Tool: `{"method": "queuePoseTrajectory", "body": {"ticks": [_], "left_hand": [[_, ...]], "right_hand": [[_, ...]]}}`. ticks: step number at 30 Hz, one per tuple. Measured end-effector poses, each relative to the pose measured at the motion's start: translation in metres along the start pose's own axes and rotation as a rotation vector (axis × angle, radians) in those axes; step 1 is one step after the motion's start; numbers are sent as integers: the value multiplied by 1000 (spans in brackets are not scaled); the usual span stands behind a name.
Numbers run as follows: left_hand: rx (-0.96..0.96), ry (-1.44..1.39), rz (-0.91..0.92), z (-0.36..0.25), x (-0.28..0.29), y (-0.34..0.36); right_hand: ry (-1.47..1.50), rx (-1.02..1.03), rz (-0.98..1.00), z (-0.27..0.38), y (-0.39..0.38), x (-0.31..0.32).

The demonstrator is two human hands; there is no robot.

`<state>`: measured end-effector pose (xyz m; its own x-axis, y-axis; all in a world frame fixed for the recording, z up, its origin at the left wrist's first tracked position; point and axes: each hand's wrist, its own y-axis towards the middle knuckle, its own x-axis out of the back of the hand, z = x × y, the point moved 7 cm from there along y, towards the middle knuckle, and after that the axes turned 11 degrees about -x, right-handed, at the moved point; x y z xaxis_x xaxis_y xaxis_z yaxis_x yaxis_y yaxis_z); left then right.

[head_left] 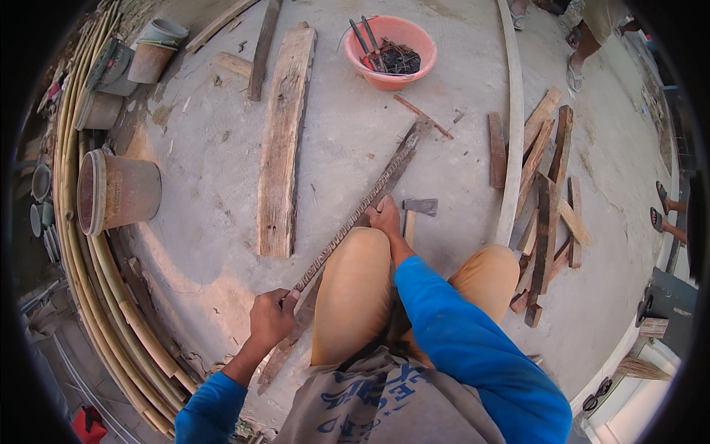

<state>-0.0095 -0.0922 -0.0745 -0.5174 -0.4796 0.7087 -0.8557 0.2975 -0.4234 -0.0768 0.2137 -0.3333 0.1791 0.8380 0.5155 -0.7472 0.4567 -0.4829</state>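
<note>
A long, narrow wooden plank [410,144] slants across in front of me, past the outer side of my left knee. Along its edge runs a dark, ridged strip [346,231] whose kind I cannot make out. My left hand [272,317] is closed on the plank near the strip's lower end, thumb on top. Farther up, my right hand [384,217] grips the plank's side, just beyond my left knee; some of its fingers are hidden. Close to the right hand lies a hatchet [421,206] with a wooden handle, partly covered by my knee and arm.
A pink basin [392,78] holding red-handled cutters and dark scraps stands ahead. A wide board [283,148] lies left; several wood pieces [546,214] are heaped right, beside a long pale batten [512,133]. Buckets [133,191] and bamboo poles [74,244] line the left. People's feet [575,76] show at right.
</note>
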Motion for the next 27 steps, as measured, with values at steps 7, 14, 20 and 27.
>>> {"method": "queuePoseTrajectory", "body": {"ticks": [7,14,20,27], "left_hand": [[111,-111,229,16,14,-72],[251,188,157,1,2,-85],[234,200,111,0,-11,-87],[234,138,98,7,-14,-82]], "right_hand": [[-7,110,29,-8,11,-2],[-65,-131,-430,40,41,88],[-491,219,-556,121,211,132],[-683,246,-482,119,264,90]]}}
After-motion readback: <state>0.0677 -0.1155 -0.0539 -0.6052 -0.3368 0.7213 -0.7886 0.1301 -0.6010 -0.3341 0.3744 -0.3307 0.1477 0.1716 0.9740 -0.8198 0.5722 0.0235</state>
